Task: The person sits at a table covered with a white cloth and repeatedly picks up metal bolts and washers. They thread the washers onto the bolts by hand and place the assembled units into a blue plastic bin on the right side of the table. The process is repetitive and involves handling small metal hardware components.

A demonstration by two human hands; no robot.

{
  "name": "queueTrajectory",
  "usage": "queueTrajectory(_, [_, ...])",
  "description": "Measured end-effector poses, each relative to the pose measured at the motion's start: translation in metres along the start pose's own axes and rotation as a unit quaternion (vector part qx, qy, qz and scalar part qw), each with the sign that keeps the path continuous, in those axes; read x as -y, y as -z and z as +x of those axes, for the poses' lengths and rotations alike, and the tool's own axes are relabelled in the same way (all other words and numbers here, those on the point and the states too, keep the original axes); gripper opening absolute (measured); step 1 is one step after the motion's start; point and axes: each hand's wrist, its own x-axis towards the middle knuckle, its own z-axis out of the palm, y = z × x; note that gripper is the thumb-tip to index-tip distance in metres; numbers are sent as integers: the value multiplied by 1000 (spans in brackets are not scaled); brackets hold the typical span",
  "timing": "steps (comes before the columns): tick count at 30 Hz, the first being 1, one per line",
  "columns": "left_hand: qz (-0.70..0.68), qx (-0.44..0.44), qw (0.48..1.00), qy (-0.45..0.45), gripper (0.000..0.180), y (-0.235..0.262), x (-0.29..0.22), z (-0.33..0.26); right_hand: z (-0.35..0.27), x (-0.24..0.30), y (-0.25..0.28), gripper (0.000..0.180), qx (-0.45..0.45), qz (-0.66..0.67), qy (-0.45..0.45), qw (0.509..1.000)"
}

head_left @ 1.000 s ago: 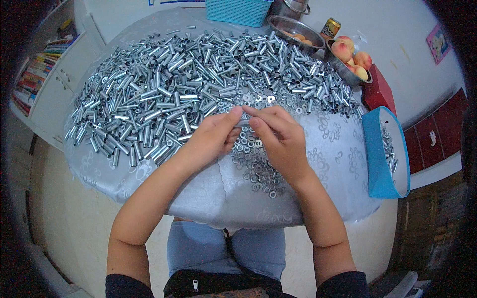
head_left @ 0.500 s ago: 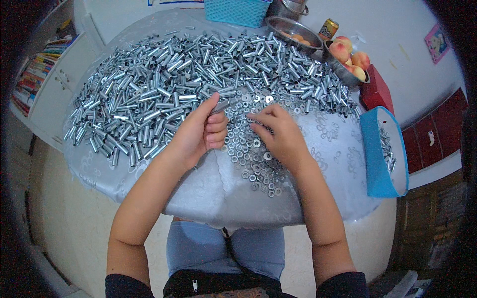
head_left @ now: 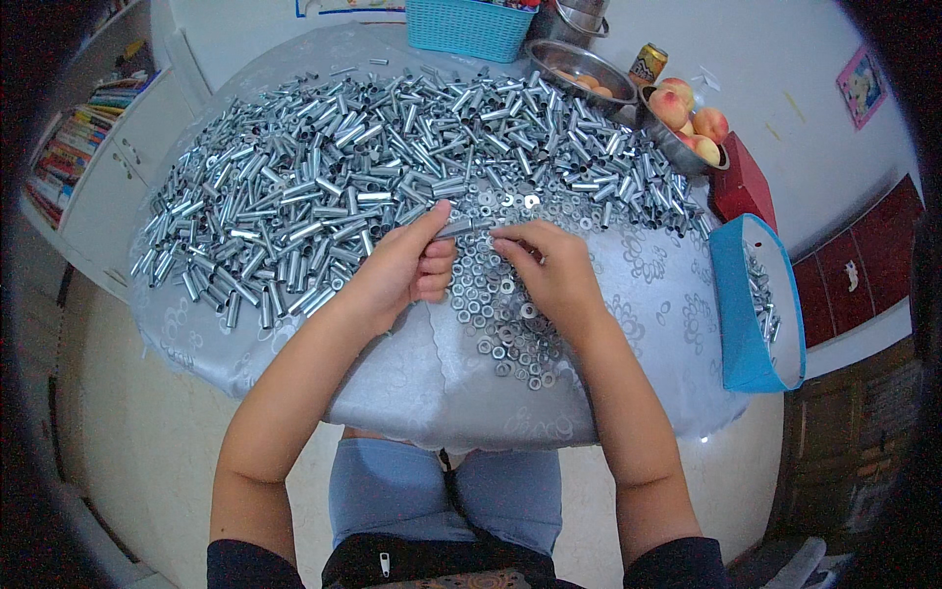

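My left hand [head_left: 407, 265] is closed in a fist with the thumb on top. It grips a metal sleeve [head_left: 453, 230], and a thinner rod-like end points right from it toward my other hand. My right hand [head_left: 554, 270] has its thumb and fingertips pinched together at that end; whatever small piece lies in the pinch is hidden. Beneath and between both hands spread loose nuts and washers [head_left: 472, 291]. A wide heap of shiny metal sleeves [head_left: 324, 172] covers the table beyond my left hand.
A silvery cloth covers the table [head_left: 392, 378]. On the right stands a blue open box [head_left: 736, 304] with metal pieces inside. Far right are a red box [head_left: 743, 187], a bowl of peaches [head_left: 677, 137], a can [head_left: 649, 64] and a metal basin [head_left: 589, 61]. A turquoise basket [head_left: 469, 29] stands behind.
My right hand has gone from parted fingers above the nuts to a pinch at the end of the sleeve's rod. My left hand has shifted slightly, keeping its grip.
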Motion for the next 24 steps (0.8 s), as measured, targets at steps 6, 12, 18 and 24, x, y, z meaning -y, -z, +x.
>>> queueTrajectory(6, [66, -22, 998, 3, 48, -9, 2, -1, -1, 15, 2, 14, -63, 141, -27, 988])
queueTrajectory(12, [53, -28, 998, -9, 47, -11, 3, -1, 1, 25, 9, 13, -96, 101, 59, 988])
queueTrajectory(18, [50, -13, 999, -10, 45, -10, 1, -3, 0, 28, 7, 13, -118, 48, 102, 987])
queueTrajectory(24, [39, -34, 998, -28, 44, -11, 1, -2, 0, 29, 5, 16, -119, 18, 164, 979])
